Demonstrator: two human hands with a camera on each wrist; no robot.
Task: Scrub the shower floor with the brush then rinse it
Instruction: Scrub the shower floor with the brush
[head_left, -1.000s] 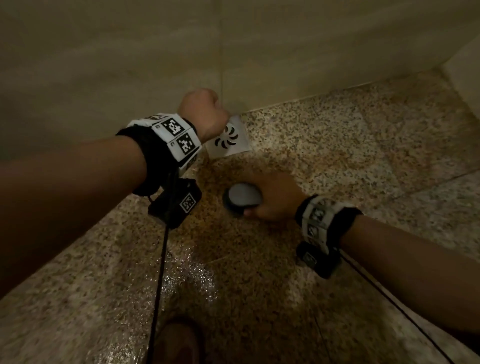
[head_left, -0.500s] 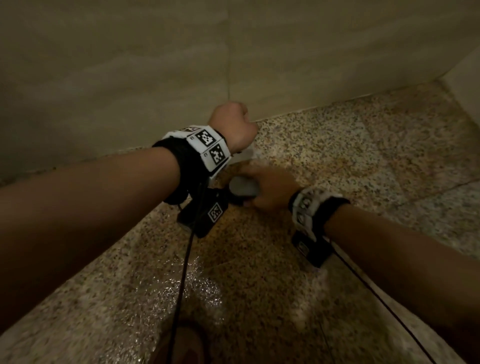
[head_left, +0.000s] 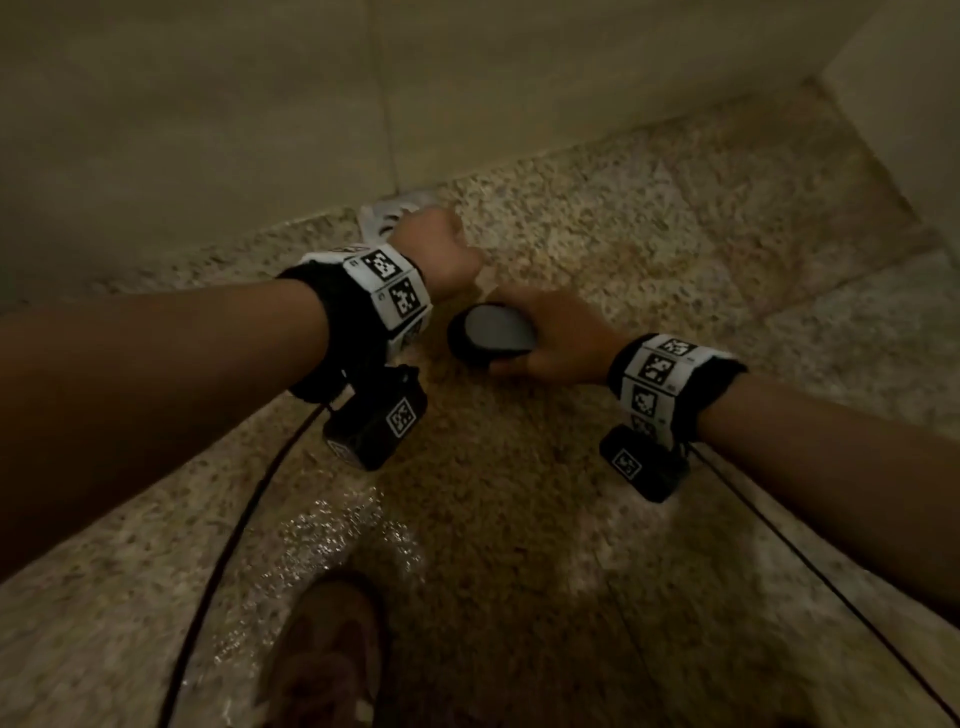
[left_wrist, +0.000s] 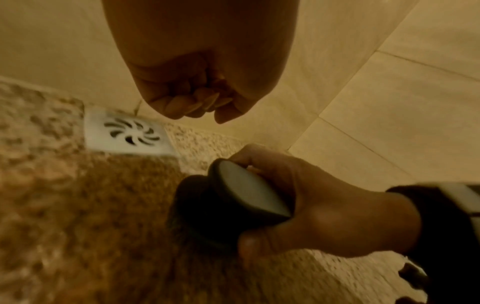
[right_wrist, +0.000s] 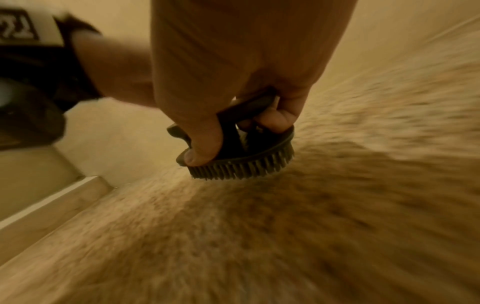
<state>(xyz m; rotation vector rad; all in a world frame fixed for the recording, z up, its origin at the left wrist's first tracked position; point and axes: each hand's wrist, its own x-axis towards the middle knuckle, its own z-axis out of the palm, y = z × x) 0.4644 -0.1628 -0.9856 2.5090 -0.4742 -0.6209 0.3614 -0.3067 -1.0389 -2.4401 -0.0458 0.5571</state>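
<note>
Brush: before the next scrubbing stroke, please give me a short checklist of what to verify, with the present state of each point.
1. Right hand grips the brush firmly: ok; its fingers curl under the handle.
2. Bristles on the shower floor: ok, seen in the right wrist view.
3. Left hand out of the brush's path: not ok; the fist is very near it.
4. Drain cover unblocked: ok.
5. Floor wet: ok near the foot; elsewhere cannot tell.
</note>
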